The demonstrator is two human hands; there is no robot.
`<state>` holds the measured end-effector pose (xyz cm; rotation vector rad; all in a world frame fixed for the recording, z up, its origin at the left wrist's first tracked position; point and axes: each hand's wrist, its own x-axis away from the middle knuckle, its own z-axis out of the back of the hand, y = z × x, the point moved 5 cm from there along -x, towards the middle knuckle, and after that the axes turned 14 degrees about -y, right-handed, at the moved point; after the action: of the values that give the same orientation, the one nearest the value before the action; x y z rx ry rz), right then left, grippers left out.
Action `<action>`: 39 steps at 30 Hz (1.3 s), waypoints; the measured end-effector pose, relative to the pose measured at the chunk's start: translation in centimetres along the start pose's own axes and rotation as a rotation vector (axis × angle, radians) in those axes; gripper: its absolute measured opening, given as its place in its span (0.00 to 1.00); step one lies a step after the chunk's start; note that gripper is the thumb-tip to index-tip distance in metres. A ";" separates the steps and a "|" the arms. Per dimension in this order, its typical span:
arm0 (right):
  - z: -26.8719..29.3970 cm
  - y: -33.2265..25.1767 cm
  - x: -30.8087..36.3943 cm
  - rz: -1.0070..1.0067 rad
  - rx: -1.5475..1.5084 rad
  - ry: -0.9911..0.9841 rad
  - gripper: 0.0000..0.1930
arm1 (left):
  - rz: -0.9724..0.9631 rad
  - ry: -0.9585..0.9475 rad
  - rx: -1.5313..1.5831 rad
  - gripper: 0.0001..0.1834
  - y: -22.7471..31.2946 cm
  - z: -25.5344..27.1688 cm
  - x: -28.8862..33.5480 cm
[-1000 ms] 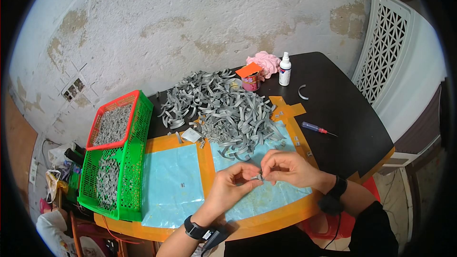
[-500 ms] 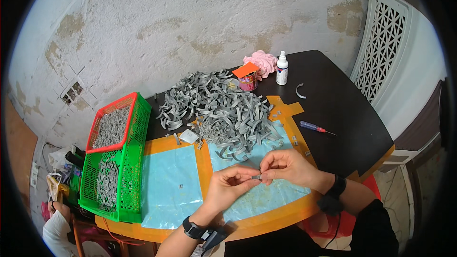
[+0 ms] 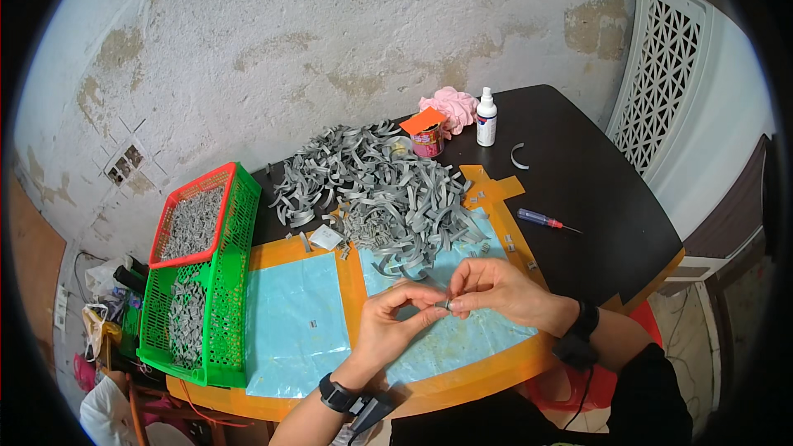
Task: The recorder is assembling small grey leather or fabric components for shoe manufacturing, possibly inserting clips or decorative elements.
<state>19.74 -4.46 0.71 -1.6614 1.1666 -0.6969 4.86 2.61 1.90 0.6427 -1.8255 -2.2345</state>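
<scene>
Over the blue sheet (image 3: 300,347), both my hands meet at a small grey piece (image 3: 443,305), too small to make out in detail. My left hand (image 3: 390,324) pinches it between thumb and fingers from the left. From the right, the thumb and fingers of my right hand (image 3: 504,296) close on the same piece. Just beyond the hands lies a large heap of curved grey strips (image 3: 363,177). Small grey pieces (image 3: 369,225) are gathered at the heap's near side. One more small grey clip-like piece (image 3: 313,325) rests by itself on the sheet, left of my left hand.
At left, a green basket (image 3: 233,306) and a red-rimmed basket (image 3: 225,219) hold small grey pieces. A screwdriver (image 3: 541,219), white bottle (image 3: 486,120), tin (image 3: 427,142) and pink cloth (image 3: 453,107) lie toward the right and back. Another person's sleeve (image 3: 107,413) shows at lower left.
My hands stay nearly in place; the small piece between my fingertips has tilted. The other person at lower left has shifted position.
</scene>
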 end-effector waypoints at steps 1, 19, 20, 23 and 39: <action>-0.1 0.0 -0.1 0.005 -0.008 -0.001 0.09 | -0.003 -0.007 -0.005 0.11 0.0 0.0 0.0; -1.1 0.8 -0.2 0.135 -0.202 -0.080 0.11 | -0.117 -0.017 0.070 0.07 0.4 -0.5 -0.1; -1.1 0.8 -0.2 0.140 -0.204 -0.088 0.11 | -0.117 -0.017 0.071 0.07 0.4 -0.6 0.0; -1.1 0.9 -0.2 0.170 -0.233 -0.090 0.12 | -0.094 0.008 0.139 0.11 0.5 -0.8 0.1; -0.4 1.1 -0.1 0.122 -0.170 -0.027 0.12 | -0.086 0.009 0.064 0.23 1.0 -1.0 0.2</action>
<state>18.97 -4.63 -0.17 -1.7170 1.3263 -0.5085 4.98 1.45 2.67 0.7553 -1.9064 -2.2299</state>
